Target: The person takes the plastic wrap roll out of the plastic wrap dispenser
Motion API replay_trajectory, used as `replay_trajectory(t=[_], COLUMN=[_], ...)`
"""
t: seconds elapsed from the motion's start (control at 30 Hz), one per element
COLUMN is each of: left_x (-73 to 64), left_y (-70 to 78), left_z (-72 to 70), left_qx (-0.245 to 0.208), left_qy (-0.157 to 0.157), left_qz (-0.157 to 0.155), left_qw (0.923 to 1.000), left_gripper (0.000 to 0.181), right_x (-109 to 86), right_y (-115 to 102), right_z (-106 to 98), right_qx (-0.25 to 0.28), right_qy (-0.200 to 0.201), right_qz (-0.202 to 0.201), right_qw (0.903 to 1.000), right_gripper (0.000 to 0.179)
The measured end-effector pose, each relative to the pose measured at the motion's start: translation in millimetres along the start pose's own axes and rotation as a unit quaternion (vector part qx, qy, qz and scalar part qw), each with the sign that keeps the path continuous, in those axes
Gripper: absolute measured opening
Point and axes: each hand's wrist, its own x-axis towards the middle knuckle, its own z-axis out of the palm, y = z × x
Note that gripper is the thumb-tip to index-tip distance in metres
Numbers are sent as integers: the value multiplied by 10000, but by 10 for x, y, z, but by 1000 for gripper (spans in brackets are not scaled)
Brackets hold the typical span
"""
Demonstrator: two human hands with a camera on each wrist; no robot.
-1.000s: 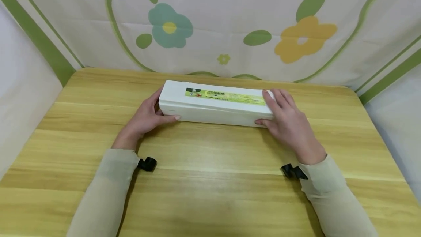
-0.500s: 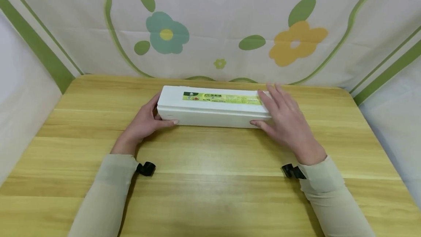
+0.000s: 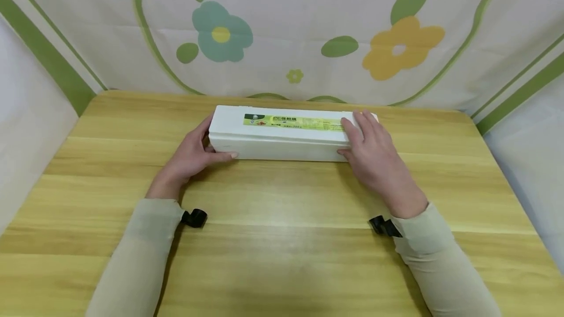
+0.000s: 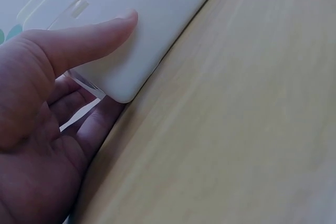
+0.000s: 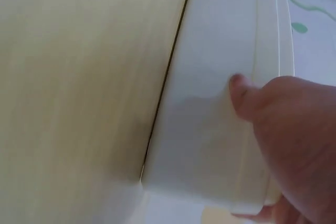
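A long white cling film box [image 3: 273, 149] lies near the table's back edge, its lid down, with a green and yellow label [image 3: 286, 122] along the top. My left hand [image 3: 191, 153] grips its left end, thumb on the front face and fingers round the end. In the left wrist view, those fingers [image 4: 97, 124] reach low by the box's bottom corner. My right hand [image 3: 374, 160] holds the box near its right end. Its fingers lie over the lid, covering the label's end, and its thumb [image 5: 244, 98] presses the front face just below the lid seam.
The wood-grain table [image 3: 273, 258] stretches in front of the box. A pale curtain [image 3: 273, 28] with printed flowers hangs directly behind the table, and white cloth flanks both sides. Black wrist mounts [image 3: 195, 218] stick out from both sleeves.
My right hand has slid a little left along the box, so the lid's far right corner now shows beyond the fingers. The left hand keeps its grip; the head view has shifted slightly.
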Motion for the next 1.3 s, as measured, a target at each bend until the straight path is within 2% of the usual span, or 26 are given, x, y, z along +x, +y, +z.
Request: replay_trajectory(t=[0.2, 0.3, 0.43, 0.53, 0.67, 0.77, 0.87, 1.03, 1.3], left_x=[-3, 3, 0, -23, -47, -50, -60, -87, -70], left_y=[35, 29, -36, -101, -155, -158, -139, -102, -50], left_z=[-22, -34, -24, -7, 22, 28, 22, 6, 19], left_qx=[-67, -41, 31, 58, 23, -1, 34, 81, 96], left_qy=[47, 87, 3, -60, -84, -92, -35, 25, 38], left_qz=[63, 32, -69, -117, -101, -35, -6, -28, 16], left_qw=[9999, 9999, 10000, 9999, 9999, 10000, 10000, 10000, 9999], left_gripper=[104, 104, 104, 103, 104, 105, 105, 106, 108], right_x=[44, 77, 91, 112, 146, 143, 130, 122, 125], right_y=[-82, -94, -65, -1, 100, 149, 167, 161, 185], right_z=[-18, -12, -18, -22, 16, 53, 73, 96, 54], right_qx=[-678, -816, -237, 248, 308, 289, 212, 42, 310], right_qy=[38, -58, -551, -824, -1006, -748, -244, 196, 380], right_qz=[-29, 6, 394, 724, 662, 413, 108, -344, -299], right_qw=[9977, 9966, 9974, 9937, 9922, 9959, 9994, 9992, 9983], right_gripper=[60, 58, 63, 77, 101, 104, 98, 94, 83])
